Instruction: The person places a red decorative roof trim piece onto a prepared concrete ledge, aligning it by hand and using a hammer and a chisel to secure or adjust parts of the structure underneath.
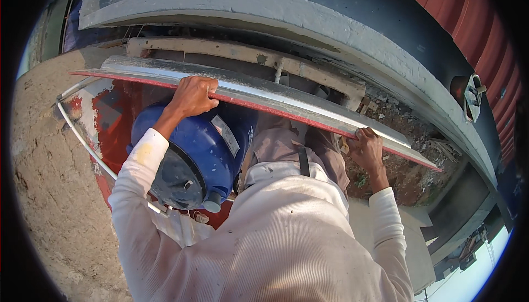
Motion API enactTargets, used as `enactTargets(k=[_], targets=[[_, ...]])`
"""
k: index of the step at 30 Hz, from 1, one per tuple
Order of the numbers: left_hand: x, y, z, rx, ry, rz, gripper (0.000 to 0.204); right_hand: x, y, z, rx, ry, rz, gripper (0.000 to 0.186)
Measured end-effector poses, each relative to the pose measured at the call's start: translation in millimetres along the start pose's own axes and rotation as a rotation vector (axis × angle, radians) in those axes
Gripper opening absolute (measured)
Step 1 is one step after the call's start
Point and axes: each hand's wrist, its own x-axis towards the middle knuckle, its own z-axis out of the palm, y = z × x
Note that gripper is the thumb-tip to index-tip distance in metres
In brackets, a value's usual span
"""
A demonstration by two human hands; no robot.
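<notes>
A long metal straightedge (pixel 292 107) with a red lower edge lies crosswise in front of my body, slightly tilted down to the right. My left hand (pixel 190 98) grips it left of centre, fingers curled over the edge. My right hand (pixel 366 150) holds it toward its right end, fingers bent around it. Under my left arm and the straightedge is a blue plastic drum (pixel 220 158) with a dark lid and a pale label.
A bent white pipe (pixel 84 142) runs beside a rough beige wall (pixel 44 186). Beyond the straightedge are a beige beam (pixel 308 68), a curved concrete ledge (pixel 275 10) and red corrugated sheeting (pixel 479 37). A small metal object (pixel 471 98) sits at the right; rubble (pixel 419 136) lies below.
</notes>
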Motion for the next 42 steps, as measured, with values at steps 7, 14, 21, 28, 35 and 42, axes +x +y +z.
enactTargets(k=[7,14,21,28,35,42], targets=[[28.0,-24.1,60.8,0.023,-0.105,-0.039,0.026,8.0,21.3,57.7,-0.013,-0.066,0.025,0.024],[28.5,-64.8,87.3,0.079,-0.199,-0.110,0.031,30.7,12.2,102.9,-0.051,-0.168,0.061,0.030],[26.1,-87.1,84.2,0.119,-0.205,-0.183,0.030,55.1,0.1,127.6,0.002,-0.137,-0.012,0.031],[50.8,-90.4,103.6,0.116,-0.277,-0.166,0.028,61.4,30.8,154.0,0.007,-0.091,0.024,0.029],[56.2,-105.9,124.0,0.060,-0.177,-0.167,0.024,95.6,50.9,167.4,-0.035,-0.149,-0.022,0.032],[92.1,-122.4,123.4,0.048,-0.226,-0.148,0.023,110.5,70.4,173.1,0.004,-0.079,-0.031,0.036]])
